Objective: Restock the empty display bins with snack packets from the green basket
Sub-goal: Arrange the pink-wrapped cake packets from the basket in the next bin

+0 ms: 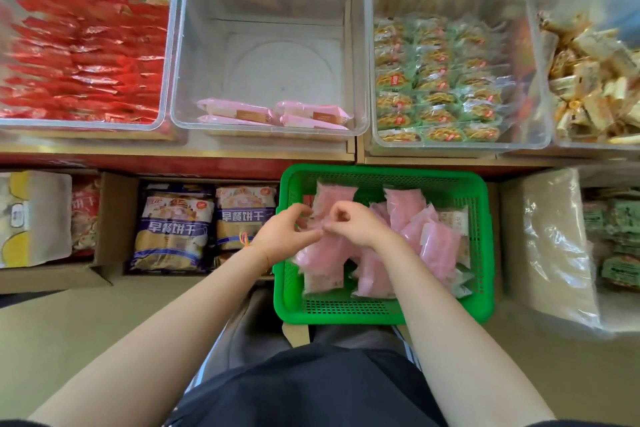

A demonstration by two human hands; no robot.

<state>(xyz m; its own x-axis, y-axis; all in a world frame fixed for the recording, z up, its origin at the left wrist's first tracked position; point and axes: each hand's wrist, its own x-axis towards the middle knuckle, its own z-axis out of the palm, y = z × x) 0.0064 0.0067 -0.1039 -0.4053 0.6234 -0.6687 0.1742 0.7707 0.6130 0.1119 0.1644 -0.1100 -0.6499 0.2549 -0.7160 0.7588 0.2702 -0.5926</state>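
A clear display bin (270, 55) is sitting on the shelf between a bin of red packets (83, 55) and a bin of green-wrapped snacks (440, 80), holding four pink packets (313, 114) along its near wall. Below it the green basket (481, 253) is holding a heap of pink snack packets (436, 243). Over that heap the left hand (284, 236) and right hand (353, 222) are meeting, fingertips pinching together on one pink packet (325, 208).

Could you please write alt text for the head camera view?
Both hands, left hand and right hand, gather pink snack packets in a green basket. Above it, a clear display bin holds only a few pink packets along its near edge, between bins of red and green-wrapped snacks.
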